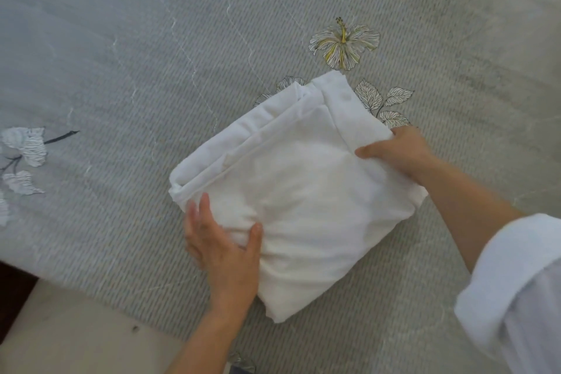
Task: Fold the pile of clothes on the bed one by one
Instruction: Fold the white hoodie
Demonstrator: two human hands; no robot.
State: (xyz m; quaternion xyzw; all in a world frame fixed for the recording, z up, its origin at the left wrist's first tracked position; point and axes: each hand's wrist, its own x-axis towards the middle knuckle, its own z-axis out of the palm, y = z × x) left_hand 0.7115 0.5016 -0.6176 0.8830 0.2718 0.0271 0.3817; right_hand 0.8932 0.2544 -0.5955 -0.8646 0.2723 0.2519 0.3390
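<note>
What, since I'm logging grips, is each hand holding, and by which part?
The folded white cloth: left hand grips its left edge, right hand pinches its right edge.

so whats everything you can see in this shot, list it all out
folded garment: one, white, middle of the bed
bedspread: one, grey, ribbed, under the garment, fills most of the view
flower print: one, yellow and white, on the bedspread beyond the garment
leaf prints: several, pale, beside the flower and at the left edge
beige surface: one patch, lower left, past the bedspread's edge
sleeve: one, white, rolled up on the right arm
left hand: grips the garment's near-left edge
right hand: grips its far-right edge
</note>
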